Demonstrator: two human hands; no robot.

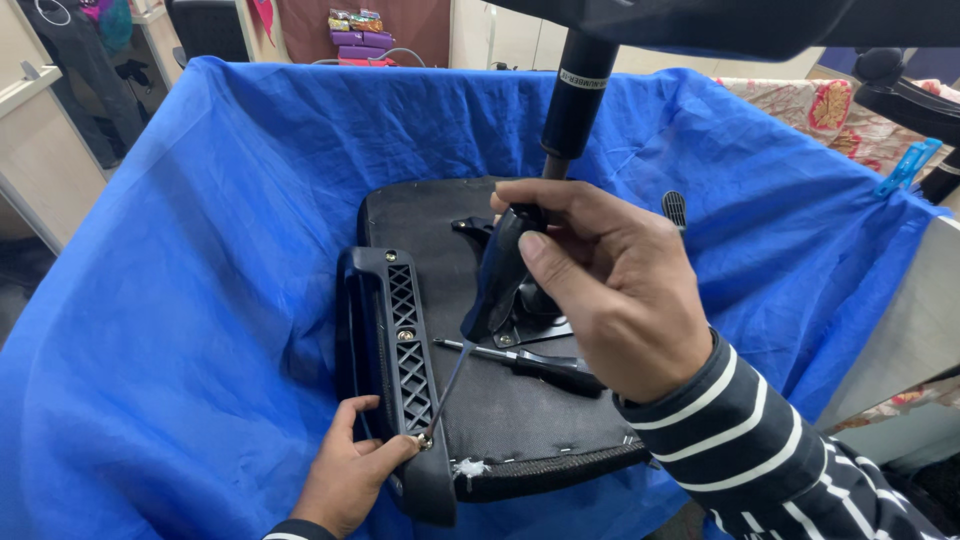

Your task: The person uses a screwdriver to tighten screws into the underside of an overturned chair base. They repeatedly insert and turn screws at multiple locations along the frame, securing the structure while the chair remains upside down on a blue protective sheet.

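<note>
Right now the fingers point(545, 262) of the right hand point(610, 285) are curled tight around the dark handle of a screwdriver point(500, 285), with the thumb pressed along its side. Its thin metal shaft slants down to a screw point(425, 439) near the bottom end of a black plastic armrest point(400, 380). The left hand point(350, 470) is closed on that bottom end, thumb on top right beside the screw and fingers wrapped round the outer edge. The armrest sits along the left side of an upside-down black chair seat point(480, 400). A second screwdriver point(530, 364) lies flat on the seat, just under the right hand. A black post point(577, 100) rises from the middle of the seat. Blue cloth point(180, 300) lies under everything.
</note>
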